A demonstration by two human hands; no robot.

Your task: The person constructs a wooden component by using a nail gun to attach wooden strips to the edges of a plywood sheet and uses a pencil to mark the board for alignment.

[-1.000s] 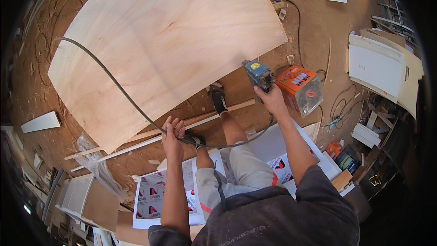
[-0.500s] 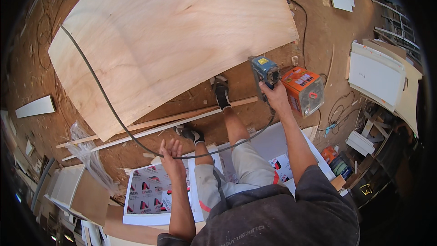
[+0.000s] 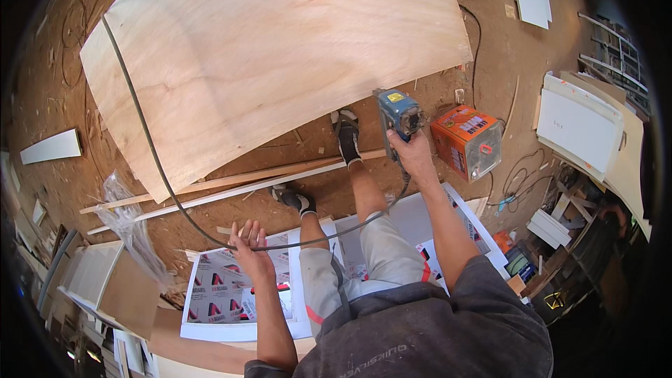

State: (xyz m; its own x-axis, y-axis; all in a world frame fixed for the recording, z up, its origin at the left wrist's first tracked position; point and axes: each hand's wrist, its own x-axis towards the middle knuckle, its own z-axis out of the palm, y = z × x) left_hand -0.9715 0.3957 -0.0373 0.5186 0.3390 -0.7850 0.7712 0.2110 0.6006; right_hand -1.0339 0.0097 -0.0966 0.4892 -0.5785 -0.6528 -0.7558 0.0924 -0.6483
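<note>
My right hand (image 3: pixel 414 150) grips the dark handle of a blue power tool (image 3: pixel 394 106) beside the near edge of a large curved plywood sheet (image 3: pixel 273 49). My left hand (image 3: pixel 250 250) is palm up with fingers apart and loosely curved, and the tool's long dark cord (image 3: pixel 146 126) runs across it at the thumb; I cannot tell that it grips the cord. The cord loops up over the left part of the sheet. An orange metal can (image 3: pixel 456 133) stands just right of the tool.
Two long strips (image 3: pixel 196 187) and crumpled clear plastic (image 3: pixel 123 231) lie on the dirt floor near my feet. White-edged boards (image 3: pixel 193 329) are under my legs. Stacked white panels (image 3: pixel 575 119), ladders, loose cables and offcuts clutter the right side; more boards line the left.
My left hand has moved down and left, its fingers loosening from around the cord. The cord's loop hangs lower. The view has shifted slightly; my right hand still holds the tool.
</note>
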